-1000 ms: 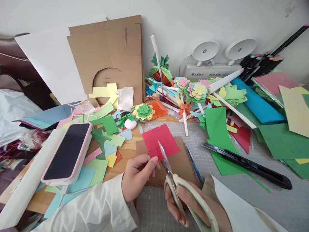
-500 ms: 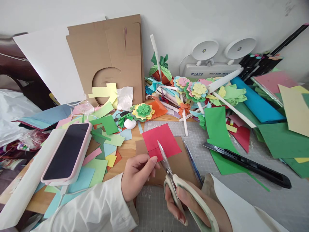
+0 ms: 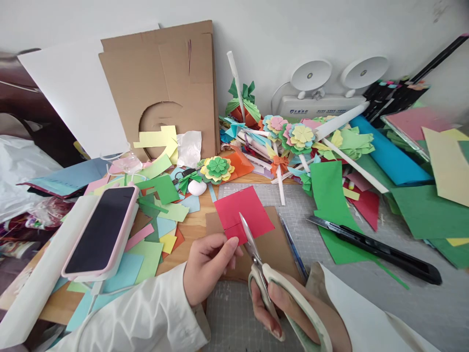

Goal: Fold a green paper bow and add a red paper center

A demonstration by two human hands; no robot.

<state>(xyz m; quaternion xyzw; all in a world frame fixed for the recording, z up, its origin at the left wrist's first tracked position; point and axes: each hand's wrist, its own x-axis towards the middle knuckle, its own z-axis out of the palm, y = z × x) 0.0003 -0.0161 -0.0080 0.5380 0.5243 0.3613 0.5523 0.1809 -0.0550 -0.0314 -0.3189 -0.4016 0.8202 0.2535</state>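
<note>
A red square of paper (image 3: pixel 252 208) is pinched at its lower left corner between the thumb and fingers of my left hand (image 3: pixel 210 261). My right hand (image 3: pixel 293 305) grips a pair of scissors (image 3: pixel 262 269) with cream handles, fingers through the loops. The blades lie across the paper's lower edge, their tip near a short slit or line beside my left thumb. Beneath the paper is a piece of brown cardboard (image 3: pixel 273 249) on the grey cutting mat (image 3: pixel 234 318). A slim blue pen-like tool (image 3: pixel 293 244) rests along the cardboard's right side.
A black utility knife (image 3: pixel 377 249) lies over green paper (image 3: pixel 326 190) on the right. On the left are a phone (image 3: pixel 100 232) in a pink case and paper scraps (image 3: pixel 150 256). Paper flowers (image 3: pixel 298 137), cardboard sheets (image 3: pixel 161 73) and an emergency light (image 3: pixel 322 105) stand at the back.
The red paper has tilted very slightly to the left. Both hands and the scissors are in nearly the same position.
</note>
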